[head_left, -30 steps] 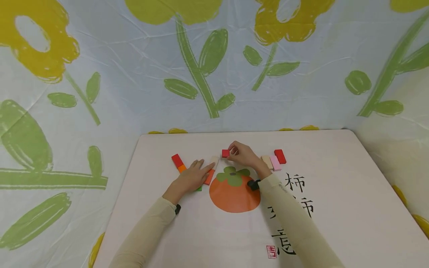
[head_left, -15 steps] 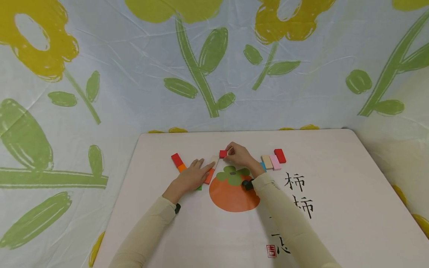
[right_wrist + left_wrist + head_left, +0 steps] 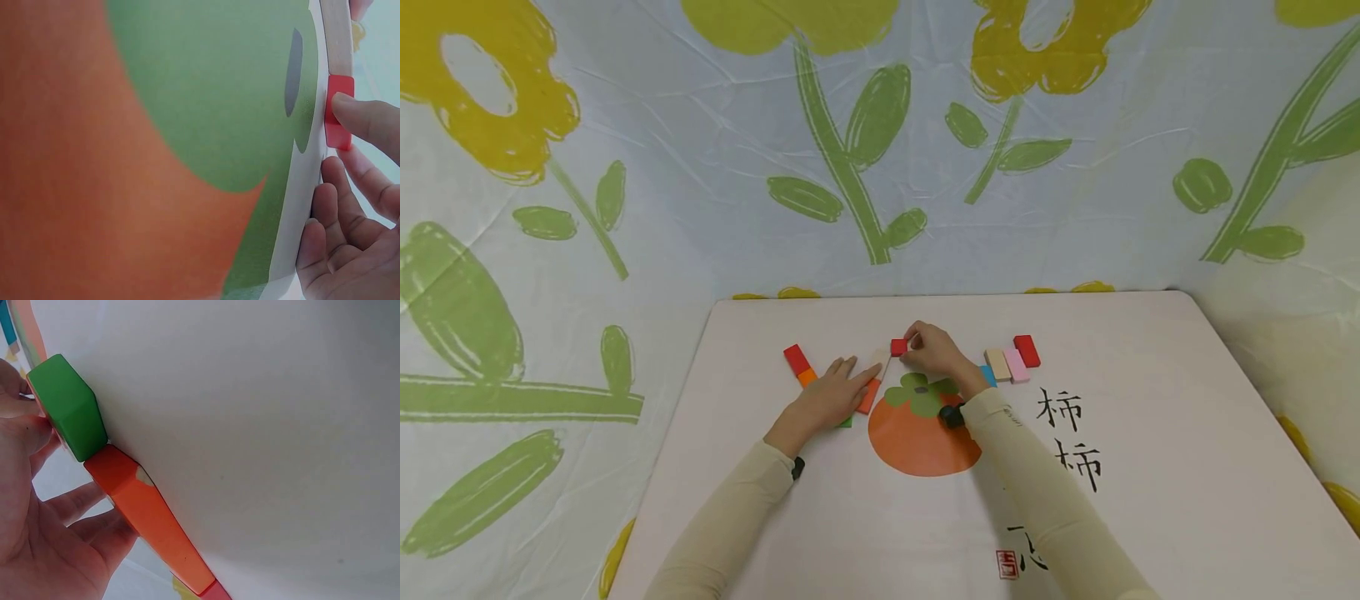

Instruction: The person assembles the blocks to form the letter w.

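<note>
In the head view my right hand [image 3: 934, 352] pinches a small red block [image 3: 898, 347] between thumb and fingertips. The right wrist view shows this block right at the end of a cream block [image 3: 339, 37]. My left hand [image 3: 826, 400] lies over a V-shaped row of blocks with its fingers stretched out, fingertips at the cream block. That row also has a red block [image 3: 794, 357], an orange block [image 3: 807, 377], a green block [image 3: 846, 422] and an orange-red block [image 3: 868, 397]. The left hand covers part of it.
Right of my right hand lie a blue block [image 3: 988, 376], a tan block [image 3: 997, 364], a pink block [image 3: 1017, 364] and another red block [image 3: 1027, 351]. The pale table mat [image 3: 1187, 433] bears a printed persimmon [image 3: 917, 446] and black characters. Flowered cloth [image 3: 1075, 217] stands behind the table.
My right hand has shifted slightly left with the red block, bringing it up to the cream block's end. The blue block has come into sight. My left hand has stayed in place.
</note>
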Action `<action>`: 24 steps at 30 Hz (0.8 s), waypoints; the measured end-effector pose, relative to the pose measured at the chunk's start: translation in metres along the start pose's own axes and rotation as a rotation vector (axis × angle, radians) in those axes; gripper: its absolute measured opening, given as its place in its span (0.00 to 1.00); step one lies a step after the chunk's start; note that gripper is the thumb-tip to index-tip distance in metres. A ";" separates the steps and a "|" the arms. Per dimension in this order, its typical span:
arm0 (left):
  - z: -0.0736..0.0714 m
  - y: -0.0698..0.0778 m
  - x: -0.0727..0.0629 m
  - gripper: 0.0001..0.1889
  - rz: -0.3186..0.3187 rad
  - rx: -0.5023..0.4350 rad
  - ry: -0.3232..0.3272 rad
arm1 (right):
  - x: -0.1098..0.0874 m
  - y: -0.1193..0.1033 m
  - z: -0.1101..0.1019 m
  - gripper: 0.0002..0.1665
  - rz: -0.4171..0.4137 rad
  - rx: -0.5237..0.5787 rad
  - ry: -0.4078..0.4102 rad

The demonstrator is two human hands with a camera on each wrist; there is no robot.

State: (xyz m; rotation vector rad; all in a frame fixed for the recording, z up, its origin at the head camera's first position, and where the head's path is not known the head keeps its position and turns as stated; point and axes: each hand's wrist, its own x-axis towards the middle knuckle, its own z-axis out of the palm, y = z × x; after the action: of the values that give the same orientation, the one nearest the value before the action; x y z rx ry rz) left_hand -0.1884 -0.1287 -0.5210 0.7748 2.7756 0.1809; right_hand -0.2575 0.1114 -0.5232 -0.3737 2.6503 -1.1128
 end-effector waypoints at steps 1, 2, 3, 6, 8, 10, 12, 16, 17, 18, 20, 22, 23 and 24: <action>0.000 0.000 0.000 0.29 0.001 0.002 0.002 | 0.000 0.000 0.000 0.19 0.001 0.000 -0.001; 0.000 0.000 0.000 0.29 0.001 0.003 0.004 | 0.000 0.000 0.000 0.20 0.002 0.000 -0.001; 0.000 0.000 0.000 0.29 0.003 0.004 0.009 | 0.000 0.000 0.000 0.20 0.001 -0.003 -0.002; 0.000 0.001 -0.002 0.29 0.010 -0.003 0.014 | -0.002 -0.001 0.000 0.20 0.011 0.001 -0.006; 0.000 0.001 -0.002 0.29 0.014 -0.007 0.017 | -0.002 -0.003 0.000 0.20 0.015 0.004 -0.008; -0.001 0.001 -0.003 0.29 0.013 -0.005 0.010 | -0.003 -0.004 0.000 0.20 0.020 0.008 -0.010; -0.001 0.002 -0.003 0.29 0.011 0.002 0.006 | -0.004 -0.005 0.000 0.20 0.022 0.011 -0.010; -0.002 0.003 -0.004 0.28 0.008 0.001 0.011 | -0.004 -0.004 0.001 0.19 0.020 0.006 -0.007; -0.003 0.003 -0.004 0.28 0.008 0.001 0.012 | -0.004 -0.003 0.001 0.19 0.019 0.002 -0.007; -0.003 0.004 -0.004 0.28 0.010 -0.002 0.016 | -0.004 -0.003 0.002 0.19 0.019 -0.001 -0.006; -0.003 0.004 -0.004 0.28 0.011 -0.001 0.017 | -0.004 -0.002 0.002 0.19 0.019 -0.006 -0.006; -0.003 0.004 -0.004 0.28 0.011 -0.003 0.018 | -0.004 -0.001 0.003 0.20 0.018 -0.009 -0.004; -0.003 0.004 -0.004 0.28 0.009 -0.001 0.014 | -0.004 -0.001 0.003 0.19 0.019 -0.009 -0.002; -0.003 0.004 -0.004 0.28 0.008 -0.002 0.014 | -0.004 -0.001 0.003 0.20 0.017 -0.008 -0.001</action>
State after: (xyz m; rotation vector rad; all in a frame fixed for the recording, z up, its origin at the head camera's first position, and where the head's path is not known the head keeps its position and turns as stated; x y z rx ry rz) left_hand -0.1835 -0.1276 -0.5169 0.7879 2.7853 0.1917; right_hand -0.2526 0.1102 -0.5237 -0.3523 2.6529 -1.0962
